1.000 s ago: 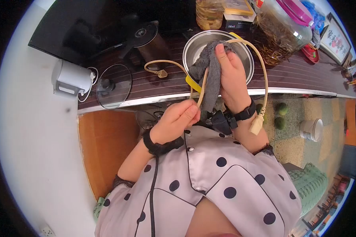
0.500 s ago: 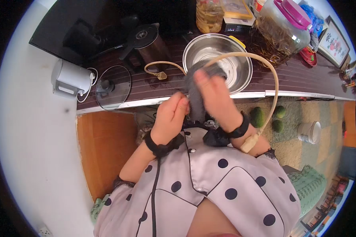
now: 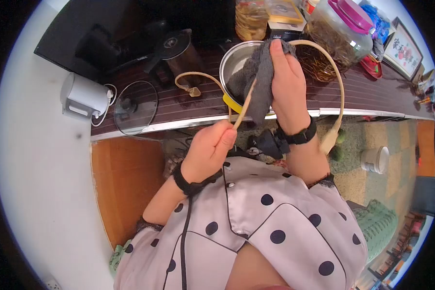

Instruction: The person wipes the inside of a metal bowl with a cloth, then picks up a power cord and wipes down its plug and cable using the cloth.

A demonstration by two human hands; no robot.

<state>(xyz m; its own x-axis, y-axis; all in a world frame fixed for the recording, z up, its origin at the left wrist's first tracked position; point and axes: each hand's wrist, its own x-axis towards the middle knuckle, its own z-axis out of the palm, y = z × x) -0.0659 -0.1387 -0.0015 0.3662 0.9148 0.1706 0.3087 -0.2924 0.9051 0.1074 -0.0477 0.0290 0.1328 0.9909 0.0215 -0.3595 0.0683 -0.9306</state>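
Observation:
My left hand point(image 3: 210, 150) is closed round a beige power cord point(image 3: 244, 107), which runs up from the fist into a dark grey cloth point(image 3: 260, 92). My right hand point(image 3: 290, 84) is wrapped round that cloth, with the cord passing through it. From the cloth the cord loops out to the right and hangs down to a connector end point(image 3: 329, 140) beside my right forearm. Its plug point(image 3: 194, 91) lies on the dark countertop. Behind the cloth is a stainless steel pot point(image 3: 234, 60) with yellow handles, partly hidden.
A glass lid point(image 3: 136, 107), a white kettle point(image 3: 85, 98) and a dark jug point(image 3: 181, 53) stand at left. A large jar with a purple lid point(image 3: 343, 38) and a framed picture point(image 3: 404, 48) are at right. A white bucket point(image 3: 375, 160) sits on the floor.
My right hand and the cloth have moved up and right along the cord, away from my left hand. The pot has turned, its yellow handle now at the near left.

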